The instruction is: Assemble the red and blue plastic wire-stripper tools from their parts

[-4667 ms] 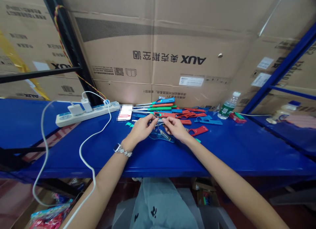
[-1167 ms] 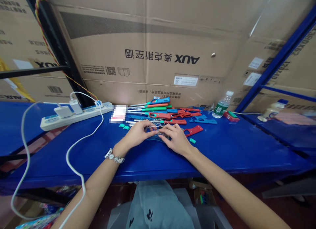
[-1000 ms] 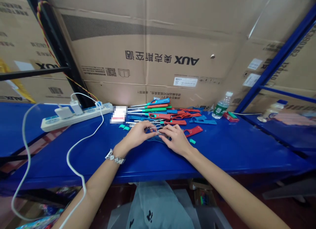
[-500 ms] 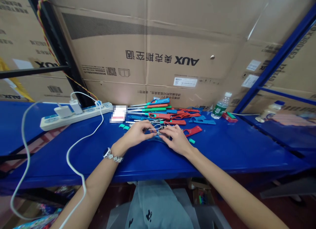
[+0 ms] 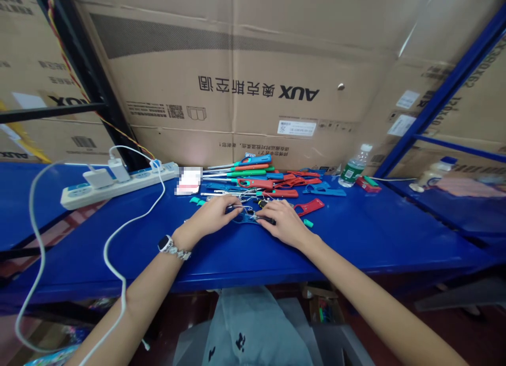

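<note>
Over the middle of the blue table, my left hand (image 5: 215, 216) is closed in a pinch on a small dark part with a thin wire; its exact kind is hidden by the fingers. Opposite it, my right hand (image 5: 284, 223) is closed round a slim dark tool (image 5: 267, 219) whose tip points left toward a small round dark piece. A blue plastic lighter casing (image 5: 245, 217) lies between the hands. Behind them are long-nosed lighters (image 5: 253, 173) in blue, green and orange. A red casing (image 5: 309, 207) rests beside my right hand.
A white power strip (image 5: 122, 186) with plugged chargers and a trailing white cable (image 5: 118, 271) is at left. At the back right stand a water bottle (image 5: 354, 168) and a small red box (image 5: 367, 185). Cardboard (image 5: 253, 55) walls the back; green caps (image 5: 308, 223) lie nearby.
My hands have moved slightly apart, showing more of the blue casing between them. The dark tool now shows in my right hand. The view has shifted a little.
</note>
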{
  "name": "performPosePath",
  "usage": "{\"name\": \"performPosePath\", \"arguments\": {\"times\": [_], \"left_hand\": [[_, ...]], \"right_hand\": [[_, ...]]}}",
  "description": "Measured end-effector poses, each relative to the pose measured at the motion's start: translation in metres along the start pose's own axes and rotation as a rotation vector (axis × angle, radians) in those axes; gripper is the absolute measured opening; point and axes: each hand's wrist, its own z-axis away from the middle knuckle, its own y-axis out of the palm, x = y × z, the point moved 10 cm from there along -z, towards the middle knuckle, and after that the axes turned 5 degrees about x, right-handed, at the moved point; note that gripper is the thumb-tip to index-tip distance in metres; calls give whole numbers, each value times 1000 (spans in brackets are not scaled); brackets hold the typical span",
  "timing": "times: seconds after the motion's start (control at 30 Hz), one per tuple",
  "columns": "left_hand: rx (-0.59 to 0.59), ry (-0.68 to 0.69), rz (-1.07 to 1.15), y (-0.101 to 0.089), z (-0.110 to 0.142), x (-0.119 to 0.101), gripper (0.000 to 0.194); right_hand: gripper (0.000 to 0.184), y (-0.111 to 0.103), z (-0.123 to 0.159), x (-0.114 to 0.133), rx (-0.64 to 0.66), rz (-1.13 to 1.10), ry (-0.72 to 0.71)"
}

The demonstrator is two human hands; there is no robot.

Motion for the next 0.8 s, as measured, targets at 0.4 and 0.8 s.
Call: {"name": "performPosePath", "arguments": {"times": [0.4,0.8], "left_hand": [[-30,-40,-65,7,7,-1,23],[-38,-14,1,11,7,3,18]], "right_hand": [[20,3,-6,0,26,-1,-14],[21,8,-13,-1,53,-59,-81]]}}
